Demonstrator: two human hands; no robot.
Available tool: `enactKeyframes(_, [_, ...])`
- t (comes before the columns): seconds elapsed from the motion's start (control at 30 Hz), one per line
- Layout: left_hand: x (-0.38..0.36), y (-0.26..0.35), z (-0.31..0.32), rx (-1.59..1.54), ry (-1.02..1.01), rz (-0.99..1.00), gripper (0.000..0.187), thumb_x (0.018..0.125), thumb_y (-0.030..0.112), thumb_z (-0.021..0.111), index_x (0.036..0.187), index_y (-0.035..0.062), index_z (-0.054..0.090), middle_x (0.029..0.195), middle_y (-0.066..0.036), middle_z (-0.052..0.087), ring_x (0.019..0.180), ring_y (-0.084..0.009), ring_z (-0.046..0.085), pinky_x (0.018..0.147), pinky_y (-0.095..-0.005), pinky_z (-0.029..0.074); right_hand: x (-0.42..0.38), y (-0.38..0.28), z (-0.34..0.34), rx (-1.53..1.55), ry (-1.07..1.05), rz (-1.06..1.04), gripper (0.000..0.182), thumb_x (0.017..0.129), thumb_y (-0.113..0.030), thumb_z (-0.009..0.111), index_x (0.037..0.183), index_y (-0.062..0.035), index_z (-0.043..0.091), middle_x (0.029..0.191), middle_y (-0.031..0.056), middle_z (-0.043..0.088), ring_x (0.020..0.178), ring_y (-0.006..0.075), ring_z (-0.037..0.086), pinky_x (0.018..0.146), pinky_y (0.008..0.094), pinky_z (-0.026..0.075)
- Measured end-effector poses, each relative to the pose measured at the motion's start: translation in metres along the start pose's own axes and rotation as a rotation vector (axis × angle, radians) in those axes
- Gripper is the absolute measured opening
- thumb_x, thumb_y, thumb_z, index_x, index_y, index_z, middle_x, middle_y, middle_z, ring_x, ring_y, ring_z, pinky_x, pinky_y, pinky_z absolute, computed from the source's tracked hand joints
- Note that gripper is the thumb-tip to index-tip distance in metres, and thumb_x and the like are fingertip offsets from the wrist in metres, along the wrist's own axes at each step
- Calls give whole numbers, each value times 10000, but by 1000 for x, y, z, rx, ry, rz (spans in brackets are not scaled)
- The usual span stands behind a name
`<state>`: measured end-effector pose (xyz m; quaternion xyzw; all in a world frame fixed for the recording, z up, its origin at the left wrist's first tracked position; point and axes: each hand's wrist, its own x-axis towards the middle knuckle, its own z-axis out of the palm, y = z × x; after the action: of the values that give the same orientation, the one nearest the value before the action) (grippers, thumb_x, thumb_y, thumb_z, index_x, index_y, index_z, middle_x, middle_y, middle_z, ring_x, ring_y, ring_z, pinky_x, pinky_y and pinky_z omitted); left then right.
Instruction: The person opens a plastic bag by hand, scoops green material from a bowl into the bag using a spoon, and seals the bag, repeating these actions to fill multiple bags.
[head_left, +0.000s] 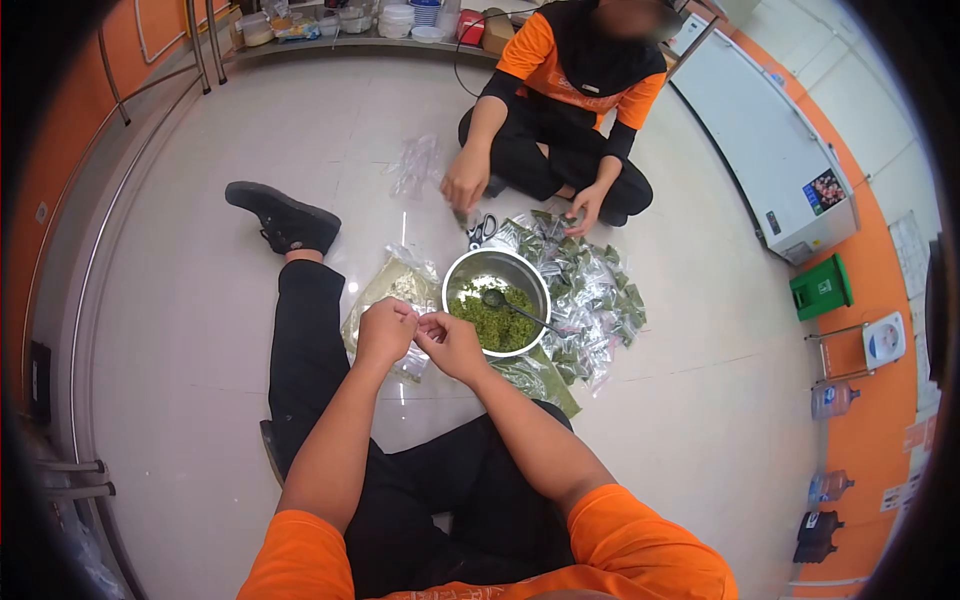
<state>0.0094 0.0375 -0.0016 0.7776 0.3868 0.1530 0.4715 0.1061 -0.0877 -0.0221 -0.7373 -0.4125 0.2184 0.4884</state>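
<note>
My left hand (386,333) and my right hand (449,344) meet fingertip to fingertip, both closed in a pinch. What lies between the fingers is too small to make out. Under and behind my left hand is a clear plastic bag (370,300) with pale greenish contents. Just beyond my right hand stands a steel bowl (546,312) of chopped green food (490,325), with a dark-handled spoon (520,312) resting in it. Against the bowl's right side lies a pile of small plastic packets (590,290) with green contents. A larger green bag (545,380) lies at the bowl's near side.
A co-worker (590,90) sits cross-legged opposite, hands over the packets. Scissors (482,231) and clear bags (415,168) lie on the floor nearby. A chest freezer (750,130), green bin (822,287) and stool (862,345) stand right. A metal shelf (350,40) is behind.
</note>
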Motion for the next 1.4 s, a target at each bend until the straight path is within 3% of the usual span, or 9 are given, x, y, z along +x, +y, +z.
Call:
enactKeyframes(0.1, [-3, 10, -3, -18, 9, 8, 195, 845, 152, 735, 947, -3, 678, 842, -145, 731, 773, -247, 716, 733, -356, 560, 0, 1, -1, 51, -12, 76, 245, 917, -165, 728, 1046, 43, 706, 855, 52, 731, 723, 70, 634, 668, 237, 524])
enactKeyframes(0.33, [-4, 16, -10, -82, -38, 48, 228, 877, 164, 750, 986, -9, 648, 857, -132, 722, 767, -204, 706, 716, -325, 554, 4, 10, -3, 322, 32, 99, 232, 934, -195, 698, 991, 26, 742, 785, 42, 724, 695, 68, 629, 645, 249, 505])
enactKeyframes(0.63, [-5, 7, -4, -119, -181, 129, 176, 907, 92, 706, 1019, -18, 629, 923, -106, 700, 802, -166, 671, 755, -307, 552, 1, -3, -11, 49, 90, 102, 174, 860, -162, 698, 822, 7, 686, 670, 29, 638, 612, 78, 561, 581, 267, 469])
enactKeyframes(0.93, [-4, 4, -3, -32, -223, 107, 251, 865, 112, 705, 1054, -46, 656, 895, -105, 713, 795, -157, 683, 753, -298, 553, -4, -4, -6, -124, 186, -27, 183, 808, -149, 707, 738, 4, 635, 667, 115, 630, 582, 200, 600, 574, 324, 479])
enactKeyframes(1.03, [-12, 10, 2, -13, -198, 73, 279, 834, 121, 710, 1055, -43, 664, 865, -105, 717, 781, -166, 690, 743, -304, 554, 2, 1, -14, -210, 282, 11, 181, 804, -149, 711, 752, 11, 646, 666, 121, 625, 600, 225, 623, 584, 339, 495])
enactKeyframes(1.13, [-17, 16, 10, 27, -90, 120, 292, 833, 145, 700, 1061, -35, 671, 875, -115, 724, 783, -171, 693, 745, -307, 553, 4, 0, -21, -87, 165, 15, 191, 789, -122, 728, 923, 0, 667, 703, 129, 632, 655, 242, 649, 632, 350, 525])
enactKeyframes(1.23, [-10, 12, 7, -81, -152, 17, 307, 835, 160, 697, 1073, -33, 670, 892, -126, 725, 802, -178, 700, 759, -310, 554, -2, -8, -21, -74, 58, -188, 370, 783, -80, 731, 1132, -29, 622, 804, 135, 663, 736, 252, 674, 689, 360, 546])
enactKeyframes(1.33, [-12, 13, 5, -61, -173, 22, 345, 822, 198, 706, 1081, -26, 668, 924, -154, 728, 836, -222, 715, 782, -332, 556, 1, 0, -15, -122, 54, -201, 430, 813, -87, 734, 1213, -38, 581, 823, 126, 672, 710, 228, 677, 671, 354, 539])
enactKeyframes(1.4, [-10, 15, 5, 179, -107, 45, 367, 804, 236, 717, 1073, -10, 673, 939, -174, 727, 862, -268, 721, 800, -350, 555, 3, 15, -13, -268, 130, -183, 411, 787, -49, 701, 1188, -51, 608, 842, 150, 655, 766, 327, 669, 701, 410, 541])
